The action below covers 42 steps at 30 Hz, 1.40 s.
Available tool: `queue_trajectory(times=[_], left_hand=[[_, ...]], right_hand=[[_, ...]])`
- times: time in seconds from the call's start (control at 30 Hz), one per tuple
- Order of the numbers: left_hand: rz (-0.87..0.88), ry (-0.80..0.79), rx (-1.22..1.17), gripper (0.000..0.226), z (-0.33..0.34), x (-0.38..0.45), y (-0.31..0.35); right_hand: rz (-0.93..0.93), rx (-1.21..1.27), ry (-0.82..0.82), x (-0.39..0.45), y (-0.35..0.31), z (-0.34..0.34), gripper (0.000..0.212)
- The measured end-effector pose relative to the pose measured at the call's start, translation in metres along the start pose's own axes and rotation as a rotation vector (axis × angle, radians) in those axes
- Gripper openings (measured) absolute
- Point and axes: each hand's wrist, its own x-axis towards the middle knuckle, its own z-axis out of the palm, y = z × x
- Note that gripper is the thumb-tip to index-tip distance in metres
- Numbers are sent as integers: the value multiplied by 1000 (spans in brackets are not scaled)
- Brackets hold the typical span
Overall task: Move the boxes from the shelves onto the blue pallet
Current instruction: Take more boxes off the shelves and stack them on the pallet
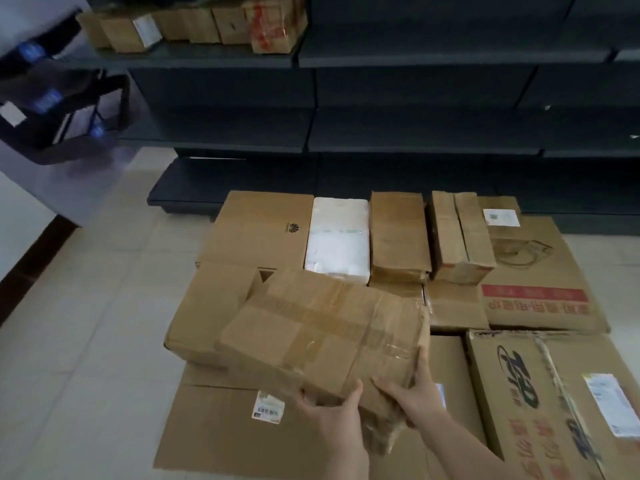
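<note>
Both hands hold 1 taped cardboard box (322,344) by its near end. Left hand (332,414) has its grip curled over the near edge, thumb on top, fingers wrapped beneath the box. Right hand (414,398) has its grip closed on the near right corner, thumb up along the side and fingers pressed on the crumpled, torn end flap. This box sits tilted, its far end at 11 o'clock resting on a plain brown box (207,313) and its near end raised above the stack.

Under the hands lies a large flat carton with a barcode label (242,431), at 7 o'clock from the grip. At 3 o'clock lies a wide carton with blue lettering (540,403) and a white sticker. At 12 o'clock stand a white foam box (337,237), a narrow brown box (398,237) and a split-top brown box (460,237), side by side. At 11 o'clock lies a logo-printed carton (263,230); at 1 o'clock a carton with red print (540,271). All these cartons cover whatever carries them, so the pallet itself cannot be seen.

Beyond them run dark shelves (415,57). On the top shelf at 11 o'clock sits a row of small boxes (194,26). Pale tiled floor (86,323) spreads at 9 o'clock.
</note>
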Motion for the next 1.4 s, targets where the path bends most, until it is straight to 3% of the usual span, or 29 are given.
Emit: queue_trajectory(times=[0.13,0.23,0.3,0.4,0.5,0.57,0.63,0.73,0.83,1.07,1.4], left_hand=[[-96,-19,-19,115,2,68,-30],[-107,-196,288,143,-22,113,-48],[-76,-208,367,119,-39,144,-46],[100,-21,429,80,-53,183,-18],[298,4,629,76,-58,220,16],[319,23,704,89,-59,245,35],[287,44,751,102,-52,260,49],[292,18,825,104,-49,274,53],[369,14,914,100,-49,271,55],[398,97,917,103,-71,267,48],[384,44,869,103,-56,273,49]], right_hand=[[-71,-89,-7,63,32,18,121],[-112,-222,-52,108,55,37,108],[-125,-326,-86,134,69,55,108],[-110,-522,-15,158,82,75,107],[-8,-406,128,166,88,83,115],[106,-189,165,173,91,84,125],[107,-83,137,179,93,85,122],[68,-92,162,193,94,84,117],[45,-69,170,200,92,88,128],[-63,-82,130,185,97,95,132],[-104,-131,62,229,42,88,118]])
